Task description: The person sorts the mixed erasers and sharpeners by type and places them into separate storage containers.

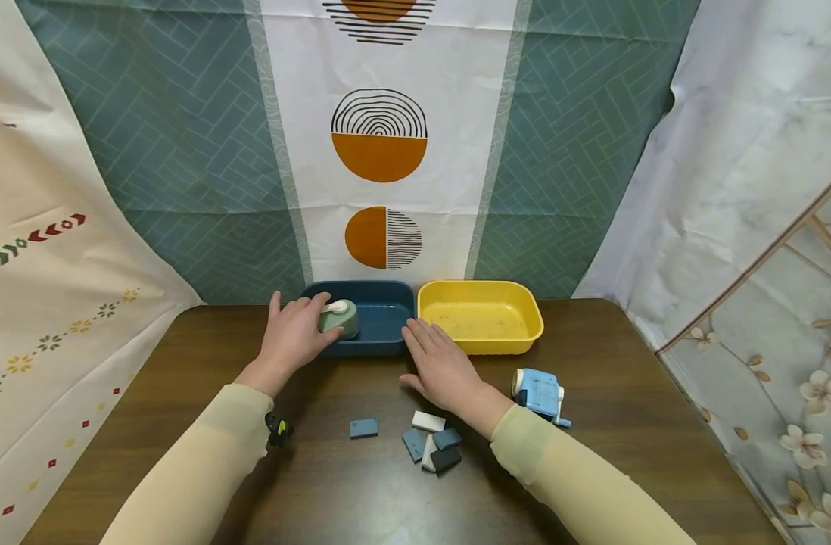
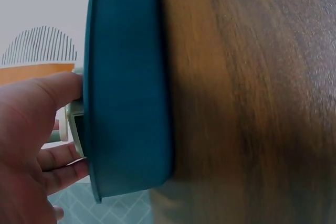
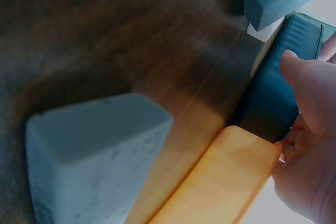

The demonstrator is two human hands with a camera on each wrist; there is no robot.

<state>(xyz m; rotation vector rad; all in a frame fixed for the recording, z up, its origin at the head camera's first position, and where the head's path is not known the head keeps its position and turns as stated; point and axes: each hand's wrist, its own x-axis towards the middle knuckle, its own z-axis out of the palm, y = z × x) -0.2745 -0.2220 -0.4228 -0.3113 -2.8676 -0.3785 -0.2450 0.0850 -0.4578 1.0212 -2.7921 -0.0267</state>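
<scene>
In the head view, my left hand (image 1: 293,333) reaches over the left end of the blue tray (image 1: 386,348). Its thumb and fingers are around a pale green pencil sharpener (image 1: 342,322) with a white crank, which sits within the tray's walls. The left wrist view shows the sharpener's dark window (image 2: 79,128) above the rim, partly hidden by the hand. My right hand (image 1: 445,372) lies with fingers extended at the front, where the blue tray meets the yellow tray (image 1: 487,347); it holds nothing. Whether its fingertips touch the rims is unclear.
A blue crank pencil sharpener (image 1: 539,392) stands right of my right forearm. Small eraser-like blocks, among them a white block (image 1: 428,421) and a black block (image 1: 446,459), cluster on the table between my arms. A single blue-grey block (image 1: 364,428) lies left of them.
</scene>
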